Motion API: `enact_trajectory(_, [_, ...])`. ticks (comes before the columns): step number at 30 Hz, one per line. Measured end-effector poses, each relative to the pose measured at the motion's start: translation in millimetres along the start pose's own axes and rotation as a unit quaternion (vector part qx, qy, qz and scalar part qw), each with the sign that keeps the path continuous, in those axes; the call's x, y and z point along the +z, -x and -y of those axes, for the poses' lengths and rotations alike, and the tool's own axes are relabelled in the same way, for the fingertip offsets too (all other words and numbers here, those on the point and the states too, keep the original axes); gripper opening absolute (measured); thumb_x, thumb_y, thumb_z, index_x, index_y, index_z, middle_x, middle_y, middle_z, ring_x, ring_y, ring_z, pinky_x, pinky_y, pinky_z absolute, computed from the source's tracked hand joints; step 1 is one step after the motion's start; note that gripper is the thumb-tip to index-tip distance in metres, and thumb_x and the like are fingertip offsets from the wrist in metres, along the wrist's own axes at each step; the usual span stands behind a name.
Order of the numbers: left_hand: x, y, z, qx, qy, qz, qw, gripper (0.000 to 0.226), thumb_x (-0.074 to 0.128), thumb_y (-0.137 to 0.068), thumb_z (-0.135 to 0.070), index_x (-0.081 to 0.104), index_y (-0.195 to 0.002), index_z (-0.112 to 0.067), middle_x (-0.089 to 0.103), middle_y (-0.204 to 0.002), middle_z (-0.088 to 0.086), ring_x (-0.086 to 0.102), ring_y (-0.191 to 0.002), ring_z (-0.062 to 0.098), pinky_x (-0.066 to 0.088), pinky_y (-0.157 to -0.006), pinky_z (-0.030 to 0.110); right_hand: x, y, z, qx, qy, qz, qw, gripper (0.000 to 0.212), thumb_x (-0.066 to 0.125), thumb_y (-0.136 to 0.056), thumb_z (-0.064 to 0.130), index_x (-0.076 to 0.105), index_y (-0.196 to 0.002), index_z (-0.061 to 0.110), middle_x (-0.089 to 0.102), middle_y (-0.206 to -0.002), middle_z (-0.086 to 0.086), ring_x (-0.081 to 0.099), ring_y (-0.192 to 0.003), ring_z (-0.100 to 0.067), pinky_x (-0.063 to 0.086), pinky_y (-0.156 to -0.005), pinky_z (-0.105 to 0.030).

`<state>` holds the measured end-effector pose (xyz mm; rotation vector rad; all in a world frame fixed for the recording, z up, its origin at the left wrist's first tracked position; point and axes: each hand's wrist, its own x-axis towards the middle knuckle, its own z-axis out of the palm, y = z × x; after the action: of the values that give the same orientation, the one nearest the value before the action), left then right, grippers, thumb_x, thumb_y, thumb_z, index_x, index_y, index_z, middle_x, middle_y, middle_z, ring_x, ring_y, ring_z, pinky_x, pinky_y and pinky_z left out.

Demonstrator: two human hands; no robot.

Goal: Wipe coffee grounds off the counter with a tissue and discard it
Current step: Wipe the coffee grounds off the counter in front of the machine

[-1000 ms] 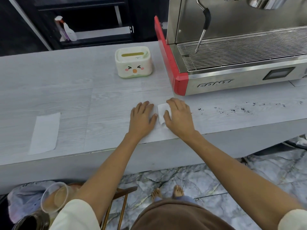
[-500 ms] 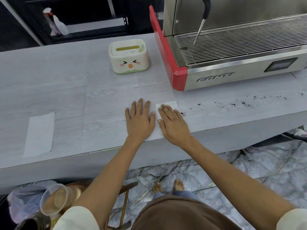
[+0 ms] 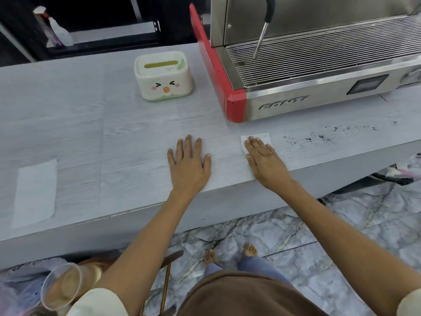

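Grey counter: two flat hands, left hand bare, right hand pressing one tissue.

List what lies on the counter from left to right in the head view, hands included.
Flat paper sheet → tissue box → left hand → right hand pressing the tissue → coffee grounds.

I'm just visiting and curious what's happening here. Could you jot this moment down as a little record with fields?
Setting: grey counter beside an espresso machine
Right hand: flat, pressing a white tissue onto the counter
Left hand: flat on the counter, holding nothing
Mess: dark coffee grounds scattered to the right of the tissue
Also there: tissue box with a cartoon face; paper sheet far left
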<state>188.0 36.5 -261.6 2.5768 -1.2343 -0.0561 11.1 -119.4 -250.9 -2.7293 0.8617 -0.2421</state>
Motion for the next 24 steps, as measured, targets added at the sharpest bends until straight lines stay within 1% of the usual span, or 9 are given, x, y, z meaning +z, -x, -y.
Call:
enact_trajectory(7, [7.6,1.1,-29.8,0.005,0.007,0.01,1.0,0.062,0.025,-0.102,-0.051,0.032,-0.155,-0.021,0.023,-0.166,0.008,0.016,-0.153,0.03,0.01,-0.122,0.057,-15.3,-2.5,-34.2,0.004,-0.019,-0.008,1.0,0.048,0.032,-0.099,0.026,0.043,-0.139,0.003,0.039,-0.148,-0.016,0.033,-0.139,-0.028,0.027,-0.114,-0.045])
enact_trajectory(9, [9.1,1.0,-39.5,0.005,0.007,0.017,1.0,0.062,0.024,-0.102,-0.051,0.031,-0.156,-0.021,0.022,-0.166,0.008,0.015,-0.153,0.03,0.009,-0.122,0.057,-21.0,-3.2,-42.1,0.003,-0.025,-0.027,0.999,0.041,0.04,-0.101,0.019,0.047,-0.137,0.001,0.043,-0.145,-0.017,0.036,-0.137,-0.03,0.027,-0.113,-0.043])
enact_trajectory(11, [10.7,1.9,-49.3,0.011,0.01,0.02,1.0,0.062,0.024,-0.102,-0.051,0.031,-0.156,-0.02,0.022,-0.166,0.008,0.015,-0.153,0.03,0.009,-0.122,0.057,-26.1,-3.9,-48.4,0.014,-0.042,-0.05,0.998,0.036,0.044,-0.1,0.013,0.051,-0.133,0.0,0.047,-0.142,-0.018,0.04,-0.135,-0.03,0.031,-0.111,-0.042])
enact_trajectory(13, [12.9,2.7,-57.7,0.016,0.01,0.02,1.0,0.062,0.024,-0.102,-0.05,0.032,-0.155,-0.02,0.022,-0.166,0.009,0.015,-0.153,0.03,0.009,-0.122,0.057,-29.5,-2.7,-49.3,0.027,-0.064,-0.067,0.995,0.035,0.045,-0.1,0.012,0.053,-0.131,0.0,0.05,-0.139,-0.017,0.043,-0.133,-0.029,0.038,-0.108,-0.045])
enact_trajectory(16, [14.8,2.5,-65.2,0.011,0.012,0.009,1.0,0.063,0.023,-0.101,-0.051,0.034,-0.154,-0.019,0.025,-0.165,0.01,0.018,-0.153,0.031,0.011,-0.121,0.059,-26.2,4.8,-39.0,0.003,-0.077,-0.079,0.994,0.034,0.047,-0.098,0.01,0.054,-0.129,0.0,0.054,-0.135,-0.018,0.045,-0.131,-0.031,0.039,-0.105,-0.045])
enact_trajectory(18, [15.5,1.5,-65.9,0.005,0.014,0.01,1.0,0.063,0.022,-0.101,-0.051,0.034,-0.155,-0.02,0.024,-0.165,0.008,0.017,-0.153,0.029,0.01,-0.122,0.058,-20.4,11.4,-27.7,-0.024,-0.069,-0.079,0.994,0.034,0.046,-0.098,0.013,0.055,-0.128,0.0,0.056,-0.133,-0.019,0.048,-0.128,-0.032,0.039,-0.104,-0.045])
enact_trajectory(20, [16.0,1.0,-65.4,0.0,0.018,0.011,1.0,0.062,0.021,-0.101,-0.049,0.033,-0.156,-0.022,0.023,-0.166,0.006,0.016,-0.153,0.027,0.009,-0.123,0.057,-13.9,15.3,-18.3,-0.053,-0.065,-0.073,0.994,0.039,0.042,-0.097,0.02,0.057,-0.126,-0.002,0.057,-0.13,-0.021,0.05,-0.126,-0.033,0.039,-0.105,-0.047])
enact_trajectory(24, [16.4,0.5,-66.4,-0.008,0.018,0.01,1.0,0.061,0.018,-0.102,-0.047,0.032,-0.156,-0.023,0.022,-0.167,0.004,0.015,-0.154,0.025,0.008,-0.123,0.055,-5.7,15.6,-7.1,-0.054,-0.058,-0.044,0.996,0.052,0.038,-0.096,0.035,0.049,-0.134,0.0,0.049,-0.14,-0.017,0.039,-0.135,-0.028,0.032,-0.112,-0.045])
